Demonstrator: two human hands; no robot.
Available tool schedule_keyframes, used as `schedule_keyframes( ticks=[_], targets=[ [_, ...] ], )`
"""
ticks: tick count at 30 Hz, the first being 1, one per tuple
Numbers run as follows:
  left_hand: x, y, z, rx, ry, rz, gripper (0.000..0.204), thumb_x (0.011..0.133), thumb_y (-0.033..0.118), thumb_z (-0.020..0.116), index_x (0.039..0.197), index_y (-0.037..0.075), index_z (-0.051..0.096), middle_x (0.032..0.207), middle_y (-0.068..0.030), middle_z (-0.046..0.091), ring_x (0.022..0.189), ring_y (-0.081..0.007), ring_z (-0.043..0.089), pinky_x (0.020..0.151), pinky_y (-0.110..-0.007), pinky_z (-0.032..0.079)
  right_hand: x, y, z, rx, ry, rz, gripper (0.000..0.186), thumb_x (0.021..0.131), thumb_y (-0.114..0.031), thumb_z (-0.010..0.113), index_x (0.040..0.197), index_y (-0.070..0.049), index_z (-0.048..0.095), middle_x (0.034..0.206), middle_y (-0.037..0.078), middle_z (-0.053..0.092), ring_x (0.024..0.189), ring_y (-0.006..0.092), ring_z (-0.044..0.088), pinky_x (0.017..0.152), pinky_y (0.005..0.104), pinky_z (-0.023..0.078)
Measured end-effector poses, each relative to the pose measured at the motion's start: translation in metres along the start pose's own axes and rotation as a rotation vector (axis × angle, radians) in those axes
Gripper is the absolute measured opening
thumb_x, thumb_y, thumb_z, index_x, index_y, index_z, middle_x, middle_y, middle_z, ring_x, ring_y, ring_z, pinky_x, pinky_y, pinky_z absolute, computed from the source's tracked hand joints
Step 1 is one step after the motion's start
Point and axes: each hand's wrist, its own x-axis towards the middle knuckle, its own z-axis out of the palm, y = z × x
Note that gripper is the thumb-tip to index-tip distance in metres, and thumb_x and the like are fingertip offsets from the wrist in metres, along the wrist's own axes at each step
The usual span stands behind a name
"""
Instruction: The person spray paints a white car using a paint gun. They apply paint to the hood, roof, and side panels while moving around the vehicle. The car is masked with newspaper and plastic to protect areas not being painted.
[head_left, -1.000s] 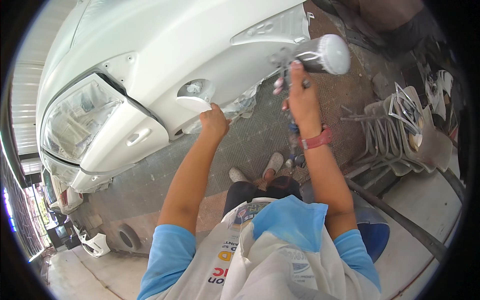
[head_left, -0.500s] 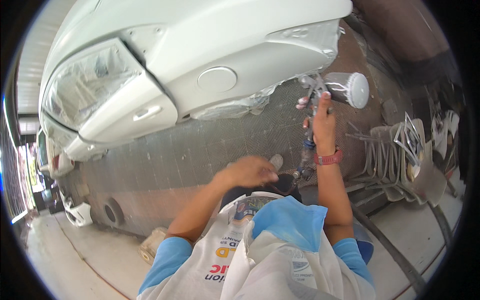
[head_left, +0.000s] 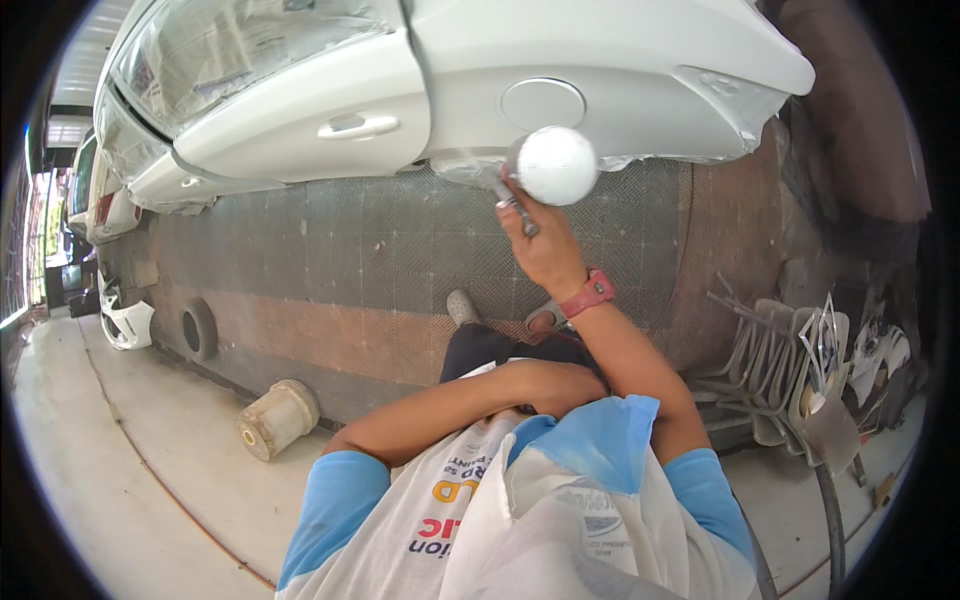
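My right hand (head_left: pixel 540 238) is wrapped round a spray gun (head_left: pixel 518 208) topped by a cup with a white lid (head_left: pixel 557 165), held out in front of the white car's rear side panel (head_left: pixel 650 115). A round fuel flap (head_left: pixel 543 102) in that panel lies closed behind the cup. My left hand (head_left: pixel 555 385) is drawn across to my waist, beside my right forearm, with its fingers tucked out of sight. The car door (head_left: pixel 260 135) has a handle (head_left: pixel 357 127). Plastic masking (head_left: pixel 250 50) covers the window, and more hangs along the car's lower edge.
A mesh-patterned mat (head_left: pixel 380 250) runs along the car. At left lie a white bumper (head_left: pixel 127 325), a tyre (head_left: pixel 197 330) and a pale bucket (head_left: pixel 277 420) on its side. Stacked chairs (head_left: pixel 760 370) with assorted parts stand at right. Another car (head_left: pixel 105 215) is at far left.
My left hand has left the fuel flap, which was open and is now closed, and dropped to my waist. My right hand has swung leftward with the spray gun.
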Motion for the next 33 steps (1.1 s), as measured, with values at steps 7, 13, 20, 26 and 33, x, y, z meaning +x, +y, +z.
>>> schedule_keyframes(
  ticks=[7,13,20,26,33],
  targets=[
    [-0.112,0.012,-0.001,0.064,0.13,0.088,0.042,0.093,0.026,0.065,0.124,-0.002,0.067,0.129,-0.0242,0.064,0.121,-0.0431,0.059,0.105,-0.048,0.047,0.006,-0.038,0.08,0.332,-0.362,0.558,0.053,0.109,-0.041,0.054,0.153,-0.011,0.054,0.082,0.005,0.067,0.074,0.0123,0.064,0.074,0.03,0.055],
    [-0.189,0.012,0.007,0.242,0.141,0.0,0.044,0.086,0.028,0.071,0.12,0.0,0.068,0.128,-0.0193,0.064,0.123,-0.0402,0.057,0.109,-0.046,0.043,0.011,-0.061,0.086,-0.107,0.017,0.282,0.054,0.111,-0.041,0.049,0.155,-0.01,0.05,0.087,0.009,0.07,0.077,0.0167,0.066,0.075,0.0334,0.054],
    [-0.247,-0.003,0.007,0.201,0.107,0.212,0.041,0.082,0.024,0.073,0.114,-0.001,0.067,0.114,-0.0203,0.065,0.112,-0.0399,0.059,0.103,-0.047,0.044,0.007,-0.121,0.117,0.014,0.047,0.508,0.057,0.11,-0.043,0.052,0.154,-0.006,0.051,0.094,0.011,0.072,0.085,0.0156,0.068,0.079,0.0341,0.057],
    [-0.282,-0.001,-0.002,0.16,0.041,0.27,0.039,0.083,0.022,0.076,0.112,-0.002,0.066,0.113,-0.0206,0.064,0.113,-0.0387,0.059,0.099,-0.047,0.046,0.035,-0.16,0.123,0.273,-0.037,0.62,0.063,0.109,-0.051,0.05,0.152,-0.006,0.053,0.09,0.004,0.07,0.075,0.0088,0.064,0.052,0.0248,0.049],
    [-0.312,-0.034,-0.01,0.138,1.101,-0.186,0.046,0.092,0.034,0.078,0.123,0.002,0.065,0.118,-0.0166,0.066,0.12,-0.0322,0.06,0.104,-0.045,0.048,0.148,-0.229,0.078,0.584,0.296,0.308,0.066,0.109,-0.058,0.043,0.137,0.0,0.06,0.091,0.007,0.07,0.08,0.011,0.069,0.046,0.0241,0.049]
  ],
)
